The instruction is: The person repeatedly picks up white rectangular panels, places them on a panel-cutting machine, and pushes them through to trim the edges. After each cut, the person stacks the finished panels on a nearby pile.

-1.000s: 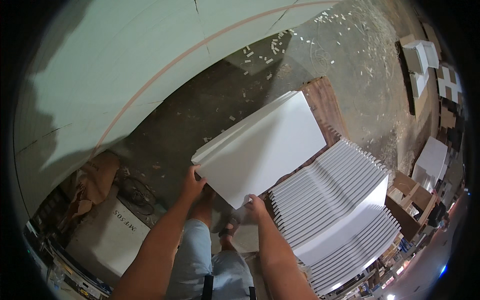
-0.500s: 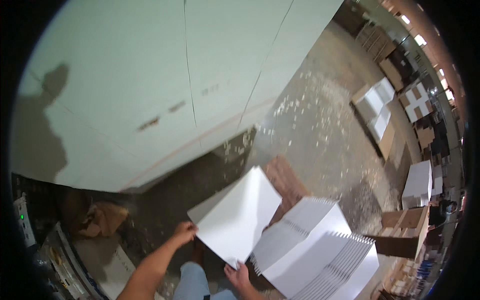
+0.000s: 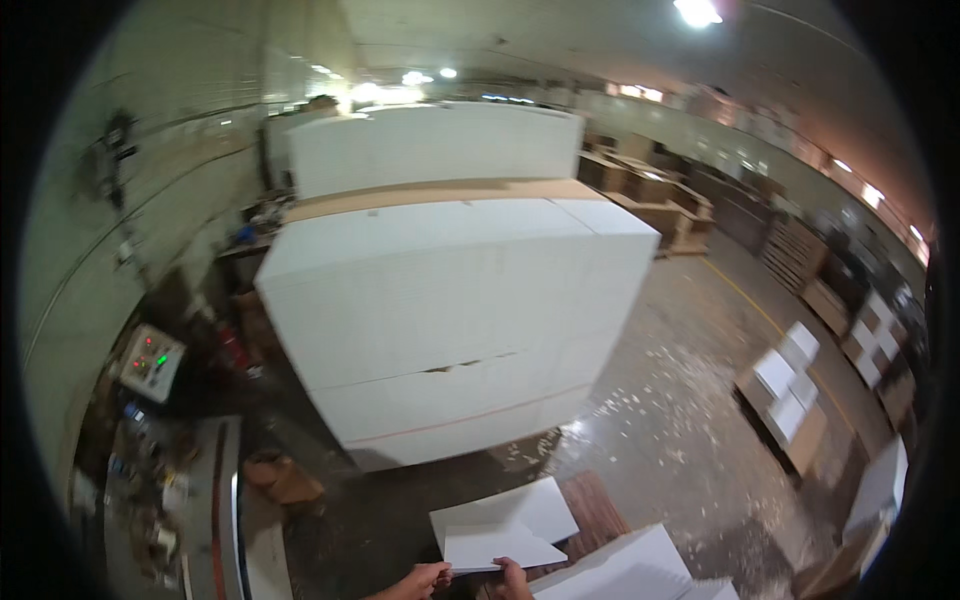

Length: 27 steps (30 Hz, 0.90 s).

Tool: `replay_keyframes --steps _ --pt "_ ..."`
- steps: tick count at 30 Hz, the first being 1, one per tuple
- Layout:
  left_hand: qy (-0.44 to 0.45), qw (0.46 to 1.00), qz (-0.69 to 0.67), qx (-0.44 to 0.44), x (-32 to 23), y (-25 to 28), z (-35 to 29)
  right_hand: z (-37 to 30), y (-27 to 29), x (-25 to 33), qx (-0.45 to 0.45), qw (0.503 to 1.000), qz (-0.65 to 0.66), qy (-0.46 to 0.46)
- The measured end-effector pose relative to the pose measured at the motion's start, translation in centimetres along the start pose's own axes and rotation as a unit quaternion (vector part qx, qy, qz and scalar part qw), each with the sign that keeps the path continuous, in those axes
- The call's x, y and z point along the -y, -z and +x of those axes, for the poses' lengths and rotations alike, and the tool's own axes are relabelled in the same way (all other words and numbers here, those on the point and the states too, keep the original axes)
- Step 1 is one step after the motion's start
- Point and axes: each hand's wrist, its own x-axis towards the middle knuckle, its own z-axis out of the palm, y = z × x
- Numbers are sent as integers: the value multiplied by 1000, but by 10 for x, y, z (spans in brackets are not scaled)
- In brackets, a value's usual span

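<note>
A tall white stack blocks the space ahead; a lit control box stands far left. The left hand and right hand are clamped on the near edge of a white panel, low in view. Since half a second ago, the view has tilted up. A reddish-brown board lies beside it on the scrap-littered floor of a lamplit hall.

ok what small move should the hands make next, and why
Perhaps turn the held white panel slightly to line it up: the left hand and right hand grip its near edge, and its edges look skewed against the far white panel.
</note>
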Motion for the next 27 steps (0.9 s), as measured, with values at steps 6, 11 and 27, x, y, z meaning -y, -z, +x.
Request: replay_keyframes --steps 6,11,27 --pt "71 988 -103 -90 31 19 -78 -35 -46 -9 87 965 -232 -82" --pt "-22 980 -120 -156 -13 48 -116 -82 -79 23 285 869 -394 -94" --pt "-388 730 -412 -383 77 180 -403 -50 -275 -53 279 825 -383 307"
